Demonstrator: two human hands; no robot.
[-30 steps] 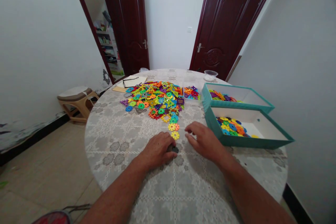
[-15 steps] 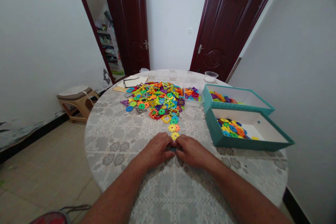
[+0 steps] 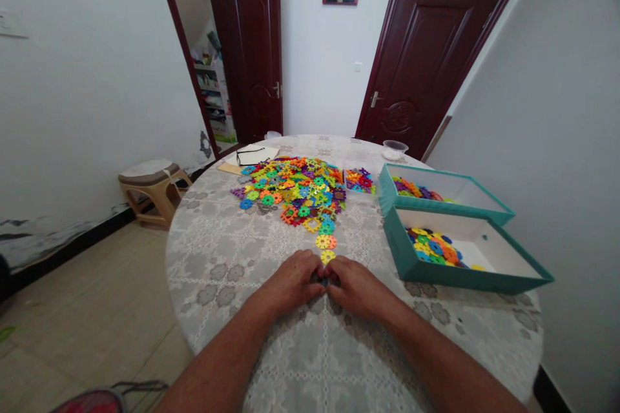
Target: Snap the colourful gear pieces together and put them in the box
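The left hand [image 3: 293,284] and the right hand [image 3: 356,288] are meeting over the near part of the round table [image 3: 217,310], which is covered by a grey lace-patterned tablecloth. The fingers [image 3: 310,274] of both hands are curled and pressed together, with the fingertips pinching a small dark plastic piece [image 3: 323,281] between them; the piece is mostly hidden, so its shape cannot be confirmed. A yellow snowflake disc [image 3: 328,256] is lying just ahead of the fingertips, and a yellow-and-orange disc pair [image 3: 323,242] is lying directly beyond it, near a large heap of multicoloured snowflake discs [image 3: 290,190]. A smaller disc cluster [image 3: 359,181] is lying beside the heap. To the right, the nearer teal tray [image 3: 416,268] and the farther teal tray [image 3: 426,171] are both holding coloured discs, while eyeglasses [image 3: 252,156] are resting behind the heap
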